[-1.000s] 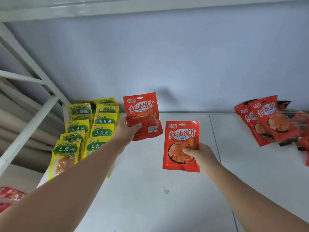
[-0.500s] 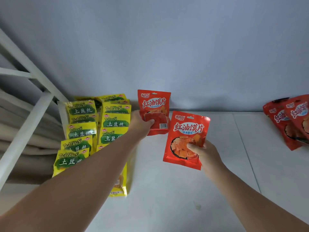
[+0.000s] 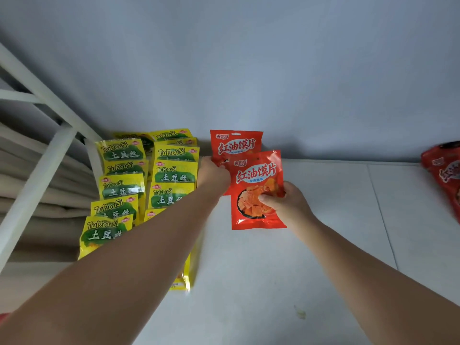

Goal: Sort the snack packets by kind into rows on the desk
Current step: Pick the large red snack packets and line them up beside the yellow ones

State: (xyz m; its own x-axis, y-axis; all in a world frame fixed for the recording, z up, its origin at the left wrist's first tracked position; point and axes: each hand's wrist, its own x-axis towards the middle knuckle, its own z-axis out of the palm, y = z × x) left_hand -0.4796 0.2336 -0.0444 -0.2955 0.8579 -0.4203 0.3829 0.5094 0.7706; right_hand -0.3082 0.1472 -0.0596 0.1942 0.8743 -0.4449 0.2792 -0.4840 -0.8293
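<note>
My left hand (image 3: pixel 214 174) grips a red snack packet (image 3: pixel 236 144) by its lower left, at the back of the white desk (image 3: pixel 273 270) near the wall. In my right hand (image 3: pixel 283 202) is a second red packet (image 3: pixel 257 178) of the same kind, held in front of the first and overlapping its lower part. Yellow TuDouSi packets (image 3: pixel 122 190) lie in two overlapping rows on the desk's left side, the right row (image 3: pixel 174 175) partly hidden by my left forearm. More red packets (image 3: pixel 445 170) lie at the far right edge of the view.
A blue-grey wall (image 3: pixel 249 70) rises behind the desk. A white metal frame (image 3: pixel 37 145) slants at the left, with beige folded cloth (image 3: pixel 29 195) behind it. A seam (image 3: pixel 380 212) splits the desk top on the right.
Both hands moved toward the wall; the right-hand packet came up against the left-hand one and now overlaps it. The view shifted left, pushing the right-hand red pile to the frame edge.
</note>
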